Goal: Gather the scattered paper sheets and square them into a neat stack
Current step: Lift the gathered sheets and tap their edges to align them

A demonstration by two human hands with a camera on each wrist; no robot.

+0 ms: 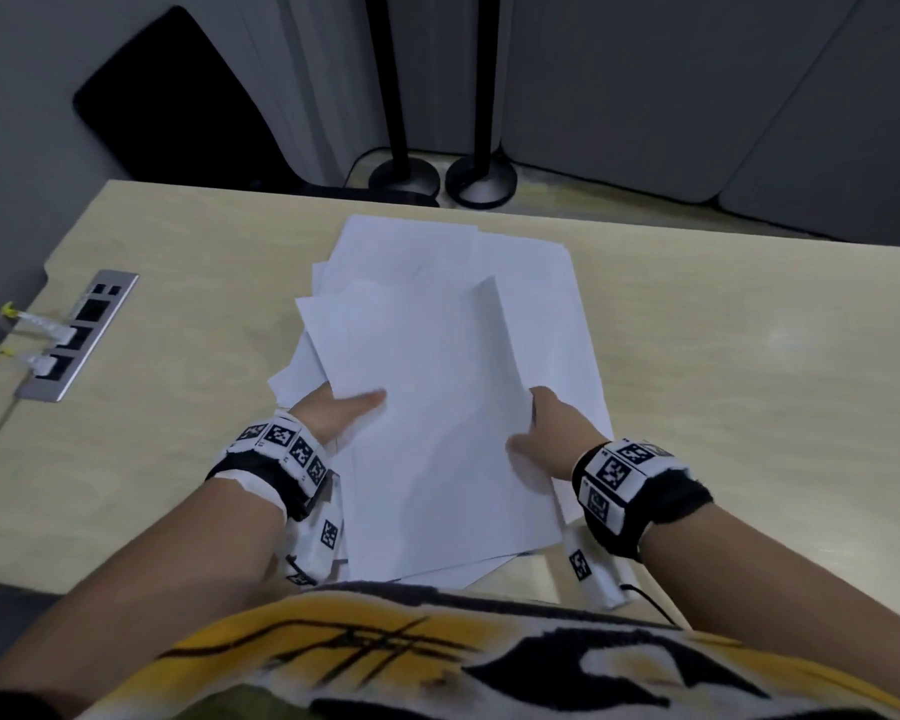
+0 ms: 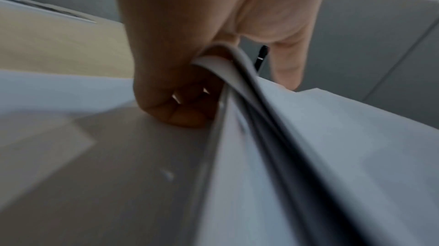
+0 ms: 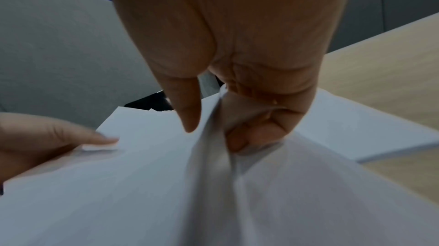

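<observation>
While a silver socket strip (image 1: 76, 335) with white plugs is sitting at the left side of the pale wooden table (image 1: 749, 356), the left hand (image 1: 336, 410) is holding the left edge of the paper sheets (image 1: 437, 407), with its thumb lying on top and its fingers curling underneath. The sheets are lying in a messy, spread-out pile in the middle of the table, with the top ones lifting up a little. On the right, the right hand (image 1: 546, 433) is pinching the right edge of the same sheets, thumb on top and fingers tucking under.
</observation>
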